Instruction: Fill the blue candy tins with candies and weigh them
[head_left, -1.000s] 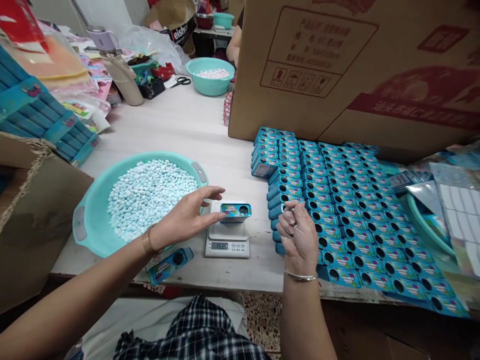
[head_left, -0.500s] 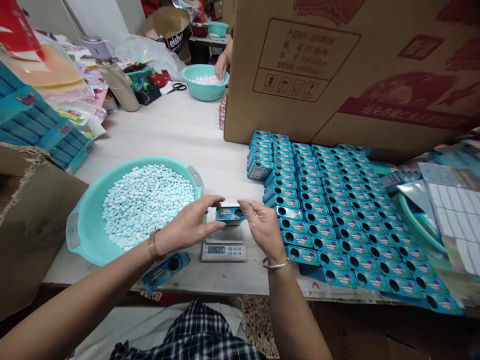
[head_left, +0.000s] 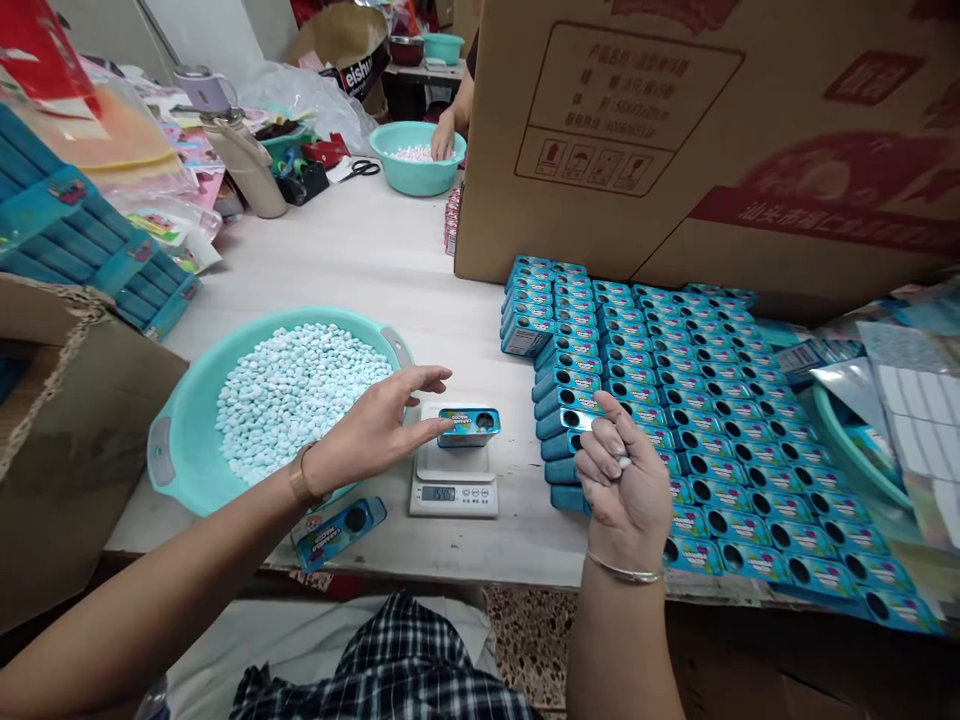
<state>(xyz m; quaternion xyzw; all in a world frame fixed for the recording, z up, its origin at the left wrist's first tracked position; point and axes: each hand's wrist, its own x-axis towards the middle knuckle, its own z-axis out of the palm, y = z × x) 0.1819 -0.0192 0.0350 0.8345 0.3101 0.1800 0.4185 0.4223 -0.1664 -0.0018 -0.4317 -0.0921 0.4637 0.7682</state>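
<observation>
A small blue box (head_left: 469,428) with a round dark hole in its top stands on the white digital scale (head_left: 454,500). My left hand (head_left: 375,425) is just left of it, thumb and fingers apart, the thumb tip at the box's edge; I cannot tell if they touch. My right hand (head_left: 626,480) is raised over the left side of the rows of blue boxes (head_left: 694,440), fingers curled in with a pale candy (head_left: 624,462) showing between them. Left of the scale sits a turquoise basin (head_left: 169,400) with many pale blue candies (head_left: 300,400).
Another blue box (head_left: 341,533) lies by the table's front edge. A large cardboard carton (head_left: 600,230) stands behind the rows. Farther back, another person's hand (head_left: 444,140) reaches into a second turquoise basin (head_left: 420,180). Scissors (head_left: 364,169) and a bottle (head_left: 244,165) are at back left.
My right hand has moved away from the box on the scale, to the right over the rows of boxes. My left hand stays beside the box. The scale's reading has changed.
</observation>
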